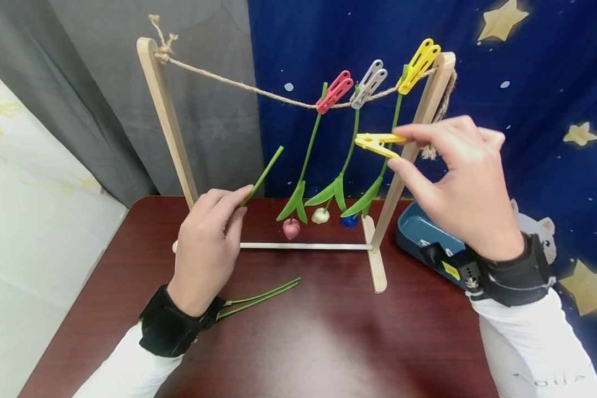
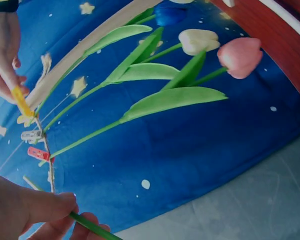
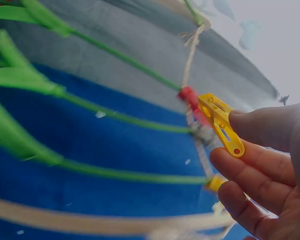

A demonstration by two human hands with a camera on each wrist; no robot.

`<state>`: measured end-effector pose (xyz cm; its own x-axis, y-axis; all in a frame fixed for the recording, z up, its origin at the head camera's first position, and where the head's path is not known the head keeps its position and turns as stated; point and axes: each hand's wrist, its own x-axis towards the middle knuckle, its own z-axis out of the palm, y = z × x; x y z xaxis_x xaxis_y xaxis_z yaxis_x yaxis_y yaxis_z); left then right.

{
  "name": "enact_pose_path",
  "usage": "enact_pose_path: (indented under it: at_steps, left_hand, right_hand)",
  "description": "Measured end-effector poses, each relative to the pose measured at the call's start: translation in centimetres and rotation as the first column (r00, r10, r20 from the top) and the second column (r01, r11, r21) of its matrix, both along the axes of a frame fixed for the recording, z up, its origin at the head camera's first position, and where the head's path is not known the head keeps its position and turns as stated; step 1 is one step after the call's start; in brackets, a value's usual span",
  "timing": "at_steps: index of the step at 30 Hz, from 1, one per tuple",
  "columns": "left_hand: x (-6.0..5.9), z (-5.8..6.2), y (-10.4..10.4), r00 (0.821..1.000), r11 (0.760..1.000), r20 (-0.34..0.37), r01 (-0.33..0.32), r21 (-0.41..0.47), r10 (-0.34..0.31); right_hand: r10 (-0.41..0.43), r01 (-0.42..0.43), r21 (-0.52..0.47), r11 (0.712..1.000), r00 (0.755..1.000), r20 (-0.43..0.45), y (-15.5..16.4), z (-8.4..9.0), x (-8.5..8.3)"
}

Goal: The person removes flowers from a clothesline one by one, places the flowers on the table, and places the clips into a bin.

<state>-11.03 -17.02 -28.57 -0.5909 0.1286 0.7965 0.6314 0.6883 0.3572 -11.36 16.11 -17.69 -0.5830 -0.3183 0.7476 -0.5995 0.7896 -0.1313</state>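
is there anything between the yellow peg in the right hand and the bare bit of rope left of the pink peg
Nothing visible blocks it. The right hand pinches the yellow peg below the rope, in front of the hanging tulip stems. The rope left of the pink peg is bare. The left hand holds a green stem lower down.

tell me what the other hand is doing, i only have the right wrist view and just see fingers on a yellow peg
Observer: The left hand pinches a green stem, tip pointing up toward the rope.
Operator: how many flowers are hung already
Observer: Three, pegged upside down: a pink tulip, a white tulip and a blue tulip.
Operator: any left on the table
Observer: Two loose stems lie on the table by the left wrist.
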Motion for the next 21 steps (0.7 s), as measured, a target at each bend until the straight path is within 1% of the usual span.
enact_pose_path:
  at_steps: [2, 5, 7, 10, 13, 16, 19, 21]
  left_hand:
    - [0.4, -0.4, -0.1, 1.000, 0.999, -0.004, -0.005, -0.039, 0.005]
    - [0.8, -1.4, -0.1, 1.000, 0.996, -0.005, -0.016, -0.092, 0.015]
    - [1.0, -2.2, -0.1, 1.000, 0.992, -0.003, -0.021, -0.122, 0.021]
    - [1.4, -3.6, -0.3, 0.999, 0.983, 0.019, -0.032, -0.180, 0.036]
    - [1.9, -4.9, -0.4, 0.996, 0.966, 0.061, -0.043, -0.255, 0.061]
    - [2.5, -6.0, -0.6, 0.991, 0.945, 0.110, -0.042, -0.324, 0.082]
    - [3.0, -6.8, -0.8, 0.984, 0.927, 0.150, -0.033, -0.374, 0.096]
    - [3.2, -7.3, -0.9, 0.980, 0.917, 0.170, -0.028, -0.398, 0.103]
  right_hand:
    - [-0.030, 0.031, -0.034, 0.999, 0.999, 0.022, 0.9, -1.2, 0.2]
    - [-0.071, 0.074, -0.069, 0.995, 0.996, 0.046, 2.4, -2.9, 0.4]
    - [-0.100, 0.106, -0.092, 0.990, 0.993, 0.066, 3.6, -4.0, 0.4]
    - [-0.154, 0.169, -0.127, 0.977, 0.981, 0.122, 5.4, -5.7, 0.1]
    - [-0.213, 0.242, -0.142, 0.960, 0.958, 0.191, 7.3, -7.4, -0.2]
    - [-0.264, 0.306, -0.149, 0.940, 0.933, 0.245, 9.2, -8.9, -0.4]
    - [-0.306, 0.355, -0.144, 0.924, 0.909, 0.282, 10.9, -10.0, -0.2]
    - [-0.330, 0.386, -0.130, 0.913, 0.888, 0.320, 11.9, -10.6, -0.2]
